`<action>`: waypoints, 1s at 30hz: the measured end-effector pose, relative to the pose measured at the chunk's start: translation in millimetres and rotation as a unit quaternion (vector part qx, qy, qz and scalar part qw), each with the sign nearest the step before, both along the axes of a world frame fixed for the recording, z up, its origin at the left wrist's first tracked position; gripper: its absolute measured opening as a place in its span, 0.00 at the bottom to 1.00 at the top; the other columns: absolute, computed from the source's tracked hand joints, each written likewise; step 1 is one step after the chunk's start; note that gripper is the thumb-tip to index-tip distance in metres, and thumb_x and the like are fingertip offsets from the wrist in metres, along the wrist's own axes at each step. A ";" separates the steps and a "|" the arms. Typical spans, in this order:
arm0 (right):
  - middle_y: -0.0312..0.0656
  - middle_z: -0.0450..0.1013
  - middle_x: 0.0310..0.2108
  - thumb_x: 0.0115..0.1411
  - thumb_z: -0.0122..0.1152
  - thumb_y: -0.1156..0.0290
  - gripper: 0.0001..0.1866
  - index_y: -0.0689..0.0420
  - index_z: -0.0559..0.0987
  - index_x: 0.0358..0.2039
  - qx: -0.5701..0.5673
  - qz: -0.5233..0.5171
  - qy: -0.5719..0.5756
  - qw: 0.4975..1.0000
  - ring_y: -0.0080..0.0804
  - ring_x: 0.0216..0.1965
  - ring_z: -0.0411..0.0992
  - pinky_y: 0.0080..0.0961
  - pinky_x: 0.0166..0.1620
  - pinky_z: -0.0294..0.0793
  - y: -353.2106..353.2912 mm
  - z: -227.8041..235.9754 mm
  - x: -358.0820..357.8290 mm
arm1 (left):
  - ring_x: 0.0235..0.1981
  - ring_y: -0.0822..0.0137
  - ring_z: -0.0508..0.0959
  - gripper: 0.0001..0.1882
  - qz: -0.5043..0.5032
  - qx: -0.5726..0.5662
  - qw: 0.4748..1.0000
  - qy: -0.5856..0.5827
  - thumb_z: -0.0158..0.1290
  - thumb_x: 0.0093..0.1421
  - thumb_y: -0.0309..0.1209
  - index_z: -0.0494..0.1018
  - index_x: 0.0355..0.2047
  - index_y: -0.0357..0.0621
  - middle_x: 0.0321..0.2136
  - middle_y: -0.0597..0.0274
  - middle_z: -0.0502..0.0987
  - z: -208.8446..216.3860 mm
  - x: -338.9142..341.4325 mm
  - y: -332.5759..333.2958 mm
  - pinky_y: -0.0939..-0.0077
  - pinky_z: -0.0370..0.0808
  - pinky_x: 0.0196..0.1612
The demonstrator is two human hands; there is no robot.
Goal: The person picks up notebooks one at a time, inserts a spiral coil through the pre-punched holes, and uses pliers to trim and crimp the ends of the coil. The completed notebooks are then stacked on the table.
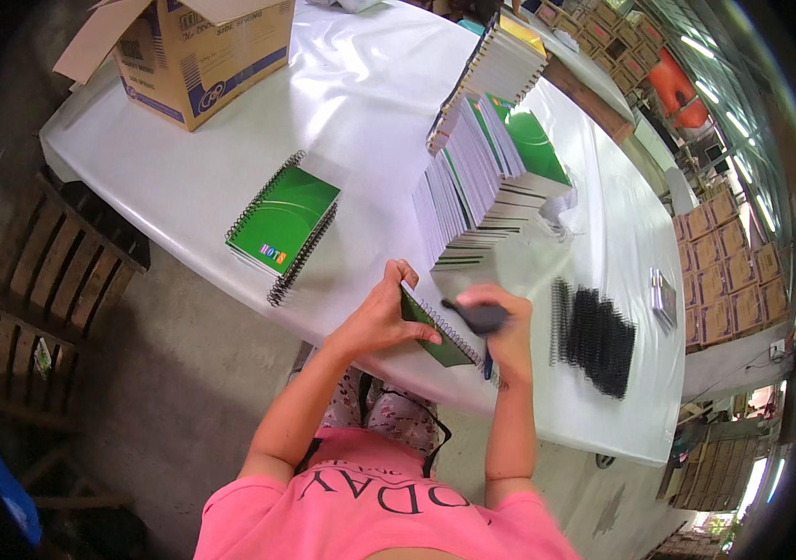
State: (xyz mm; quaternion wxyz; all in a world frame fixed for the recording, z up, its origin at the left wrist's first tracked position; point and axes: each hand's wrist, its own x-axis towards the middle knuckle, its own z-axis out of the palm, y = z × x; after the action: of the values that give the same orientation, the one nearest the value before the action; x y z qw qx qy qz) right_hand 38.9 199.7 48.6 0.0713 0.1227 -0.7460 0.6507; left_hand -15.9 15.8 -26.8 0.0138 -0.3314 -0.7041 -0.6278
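Observation:
My left hand (381,313) grips a green notebook (444,350) tilted up at the table's near edge, thumb on its cover. A dark wire coil (449,322) runs along the notebook's upper edge. My right hand (508,327) is closed around a black-handled tool (480,319) beside the coil; it is blurred and its exact kind cannot be made out. To the left lie spiral-bound green notebooks (288,213), with coils along both sides of the pile. Beyond my hands stand stacks of green-covered, unbound books (472,177).
Loose black coils (598,341) lie in a bundle on the right of the white-covered table (360,121). An open cardboard box (206,61) is at the far left. More bound notebooks (491,75) stand at the back. A wooden slatted pallet (52,308) is left of the table.

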 end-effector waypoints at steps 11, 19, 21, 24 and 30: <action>0.42 0.78 0.33 0.42 0.61 0.88 0.15 0.61 0.81 0.32 0.177 -0.057 -0.030 0.982 0.30 0.36 0.76 0.23 0.43 0.73 -19.3 6.0 -16.8 | 0.35 0.61 0.60 0.45 -0.016 -0.012 0.999 -0.043 0.75 0.34 0.39 0.49 0.38 0.44 0.33 0.59 0.57 0.4 -0.7 1.6 0.74 0.62 0.43; 0.42 0.78 0.33 0.44 0.60 0.85 0.14 0.61 0.82 0.34 0.188 -0.136 -0.011 0.973 0.31 0.37 0.76 0.23 0.44 0.73 7.4 2.0 -17.9 | 0.35 0.57 0.64 0.44 0.020 -0.024 0.999 0.006 0.73 0.37 0.42 0.51 0.41 0.41 0.35 0.54 0.59 0.0 -3.0 2.6 0.71 0.65 0.43; 0.45 0.76 0.37 0.46 0.59 0.83 0.16 0.60 0.81 0.38 0.225 -0.241 -0.032 0.944 0.36 0.40 0.75 0.26 0.46 0.72 40.4 4.3 -12.4 | 0.35 0.58 0.64 0.41 0.022 0.010 1.000 0.012 0.72 0.40 0.41 0.52 0.40 0.41 0.34 0.55 0.59 -3.1 0.8 2.7 0.71 0.65 0.44; 0.50 0.68 0.51 0.49 0.59 0.82 0.26 0.55 0.74 0.51 0.427 -0.348 -0.023 0.834 0.45 0.51 0.67 0.30 0.53 0.66 83.4 -20.8 4.8 | 0.35 0.65 0.65 0.30 -0.025 0.017 0.992 -0.120 0.68 0.46 0.37 0.59 0.38 0.41 0.34 0.59 0.63 2.9 -0.7 -3.1 0.75 0.65 0.43; 0.52 0.55 0.61 0.53 0.60 0.49 0.38 0.46 0.61 0.62 0.512 -0.447 -0.076 0.730 0.56 0.60 0.54 0.58 0.60 0.49 27.5 -42.4 56.3 | 0.38 0.76 0.68 0.13 -0.076 0.121 0.968 -0.204 0.62 0.52 0.27 0.70 0.35 0.42 0.35 0.69 0.70 19.9 5.5 -11.5 0.82 0.65 0.42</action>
State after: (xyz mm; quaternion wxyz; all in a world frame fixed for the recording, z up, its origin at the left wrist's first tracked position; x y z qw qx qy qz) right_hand 95.2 227.2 6.2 0.2233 -0.2564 -0.9378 0.0705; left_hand -10.4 4.3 -7.0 -0.1380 -0.2442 -0.5836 -0.7620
